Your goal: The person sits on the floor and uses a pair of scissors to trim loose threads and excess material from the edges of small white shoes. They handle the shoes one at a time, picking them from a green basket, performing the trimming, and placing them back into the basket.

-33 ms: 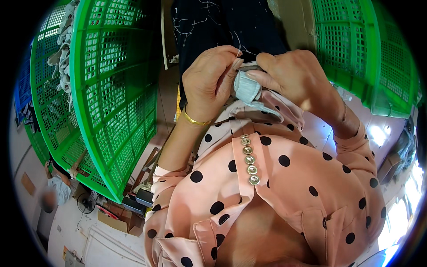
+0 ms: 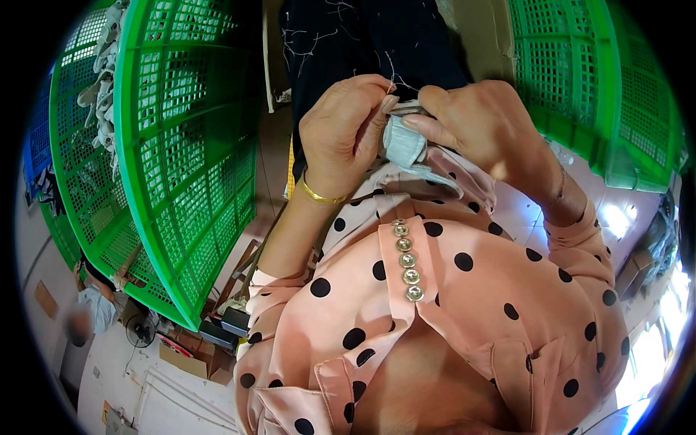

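My left hand (image 2: 339,130) is closed, its thumb and forefinger pinched together where fine white thread (image 2: 394,78) rises from the tips. Right beside it, my right hand (image 2: 491,125) is also closed, with its thumb pressed on a pale grey-white sewn fabric piece (image 2: 404,143). Folded over on itself, that piece has a narrow strip hanging down toward my dotted shirt. Its upper edge runs between both sets of fingertips, partly hidden by them. Whether the left fingers also grip the fabric is not visible.
Tall green plastic crates (image 2: 161,130) stand close on my left, and another green crate (image 2: 580,87) is on my right. Thread scraps lie on my dark trousers (image 2: 362,36). Farther off are a fan (image 2: 141,330), a cardboard box (image 2: 190,359) and another person (image 2: 94,304).
My left hand and the fabric piece have shifted very slightly to the right. Both hands keep their hold.
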Action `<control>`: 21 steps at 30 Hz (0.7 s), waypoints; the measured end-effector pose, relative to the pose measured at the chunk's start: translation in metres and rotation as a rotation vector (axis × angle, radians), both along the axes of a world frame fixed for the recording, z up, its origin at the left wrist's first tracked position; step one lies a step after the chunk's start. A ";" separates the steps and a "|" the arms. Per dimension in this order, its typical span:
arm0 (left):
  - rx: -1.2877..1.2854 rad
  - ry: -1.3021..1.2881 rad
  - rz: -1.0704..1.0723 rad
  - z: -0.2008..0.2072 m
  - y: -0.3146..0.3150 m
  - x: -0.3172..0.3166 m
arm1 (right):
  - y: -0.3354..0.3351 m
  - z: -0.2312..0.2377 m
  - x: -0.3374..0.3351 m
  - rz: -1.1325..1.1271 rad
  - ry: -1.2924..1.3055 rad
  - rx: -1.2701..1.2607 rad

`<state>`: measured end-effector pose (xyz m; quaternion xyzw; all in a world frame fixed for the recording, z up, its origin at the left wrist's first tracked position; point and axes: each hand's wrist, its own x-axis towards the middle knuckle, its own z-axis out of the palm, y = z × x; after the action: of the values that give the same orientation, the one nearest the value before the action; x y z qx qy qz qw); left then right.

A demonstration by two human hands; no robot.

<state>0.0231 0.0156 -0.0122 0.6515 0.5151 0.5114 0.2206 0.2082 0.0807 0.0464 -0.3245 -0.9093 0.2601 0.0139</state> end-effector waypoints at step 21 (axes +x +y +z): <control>-0.913 -0.781 -0.718 -0.023 0.015 -0.004 | 0.017 -0.020 0.021 -0.047 0.232 -0.207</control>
<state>0.0189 0.0310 -0.0348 0.3920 0.3143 0.3360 0.7967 0.2295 0.0980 0.0262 -0.3130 -0.8621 0.3878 0.0916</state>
